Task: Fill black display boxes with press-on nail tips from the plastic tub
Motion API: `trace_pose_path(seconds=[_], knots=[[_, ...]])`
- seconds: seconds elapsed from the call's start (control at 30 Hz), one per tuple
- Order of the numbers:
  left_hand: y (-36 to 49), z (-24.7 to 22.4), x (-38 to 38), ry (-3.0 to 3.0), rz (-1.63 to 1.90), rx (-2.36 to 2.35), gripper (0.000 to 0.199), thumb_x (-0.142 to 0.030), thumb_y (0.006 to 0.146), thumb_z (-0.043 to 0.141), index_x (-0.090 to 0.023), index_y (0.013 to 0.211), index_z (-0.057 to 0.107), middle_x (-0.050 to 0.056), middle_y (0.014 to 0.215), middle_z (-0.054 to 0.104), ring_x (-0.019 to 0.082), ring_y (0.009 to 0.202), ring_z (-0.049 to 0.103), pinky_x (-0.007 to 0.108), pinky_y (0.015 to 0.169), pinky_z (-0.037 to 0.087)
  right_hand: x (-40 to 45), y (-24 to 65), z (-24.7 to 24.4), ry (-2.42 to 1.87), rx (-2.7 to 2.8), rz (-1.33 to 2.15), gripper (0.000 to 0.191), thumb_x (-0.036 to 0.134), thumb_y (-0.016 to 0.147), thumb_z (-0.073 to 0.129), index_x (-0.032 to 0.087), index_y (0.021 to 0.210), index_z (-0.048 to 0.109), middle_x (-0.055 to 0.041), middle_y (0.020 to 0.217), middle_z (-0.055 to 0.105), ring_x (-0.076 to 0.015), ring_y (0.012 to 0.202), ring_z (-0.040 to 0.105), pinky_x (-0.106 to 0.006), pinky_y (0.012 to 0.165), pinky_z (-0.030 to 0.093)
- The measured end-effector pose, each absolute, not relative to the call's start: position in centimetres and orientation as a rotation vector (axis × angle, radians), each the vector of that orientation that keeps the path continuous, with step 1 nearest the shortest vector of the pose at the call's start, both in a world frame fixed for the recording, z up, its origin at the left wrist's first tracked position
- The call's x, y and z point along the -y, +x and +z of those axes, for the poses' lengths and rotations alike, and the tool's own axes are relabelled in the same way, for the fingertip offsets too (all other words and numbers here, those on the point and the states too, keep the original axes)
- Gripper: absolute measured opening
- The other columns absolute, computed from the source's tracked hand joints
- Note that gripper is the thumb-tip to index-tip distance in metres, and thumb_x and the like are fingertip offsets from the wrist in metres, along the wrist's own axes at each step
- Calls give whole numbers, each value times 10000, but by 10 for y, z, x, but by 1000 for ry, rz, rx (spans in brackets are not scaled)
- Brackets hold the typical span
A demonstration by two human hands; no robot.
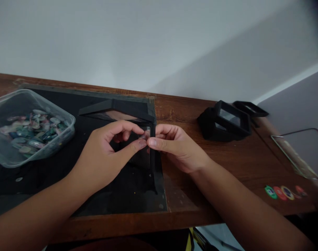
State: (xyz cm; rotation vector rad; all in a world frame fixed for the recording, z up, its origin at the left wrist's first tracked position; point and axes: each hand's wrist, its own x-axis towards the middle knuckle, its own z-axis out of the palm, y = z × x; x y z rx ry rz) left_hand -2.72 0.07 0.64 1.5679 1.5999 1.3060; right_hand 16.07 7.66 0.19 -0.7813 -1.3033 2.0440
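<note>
A black house-shaped frame (152, 158) with a clear pane stands on the black mat, its peaked top part (119, 106) lying behind my hands. My left hand (106, 153) pinches a small, shiny translucent piece (146, 134) between thumb and index finger at the frame's upper edge. My right hand (178, 148) closes on the frame's right side, its thumb tip touching beside the piece. Its other fingers are partly hidden behind the frame. Left of them, a clear plastic tub (69, 122) holds several polished stones (34, 130) in green, pink and white.
Black open frames (223, 122) stand at the back right of the wooden table (213, 153), with another (250, 108) behind. Several round coloured badges (279, 192) lie near the front right edge. A pale chip (19, 179) lies on the mat (122, 198). A wall rises behind.
</note>
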Motion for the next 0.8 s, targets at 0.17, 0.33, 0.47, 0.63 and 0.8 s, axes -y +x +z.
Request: trace_pose_path(seconds=[0.17,0.33,0.47,0.63,0.8], knots=[[-28,7,0,1548,1280,-1607,66,-389,834,828,-335,871,840,-27,742,676,150,689,556,308,645,427,-77,162,2,-802,1272,2062,339,278,558,1066,228,735,781,43,822,778,-77,711,663,-202,678,535],[-29,7,-1,1555,1265,-1610,60,-391,831,824,-335,852,834,-34,724,667,142,679,553,296,634,420,-77,161,3,-771,1273,2086,344,272,566,1061,224,733,764,53,772,755,-73,688,649,-207,694,549],[-28,8,0,1553,1251,-1597,66,-384,840,813,-319,832,818,-32,751,695,144,691,570,300,647,426,-77,161,3,-795,1289,2062,374,316,562,1067,219,734,749,51,774,757,-75,684,660,-202,682,554],[-27,7,-1,1550,1287,-1595,59,-372,836,815,-332,877,830,-34,766,667,148,721,580,299,675,450,-77,161,2,-796,1305,2042,379,334,582,1059,219,751,740,45,807,774,-82,699,677,-211,683,560],[-28,6,-1,1541,1285,-1601,74,-392,823,828,-350,882,847,-35,760,682,144,700,557,300,653,423,-77,161,2,-792,1333,2014,388,373,598,1055,222,748,731,51,783,761,-80,697,677,-215,685,565]])
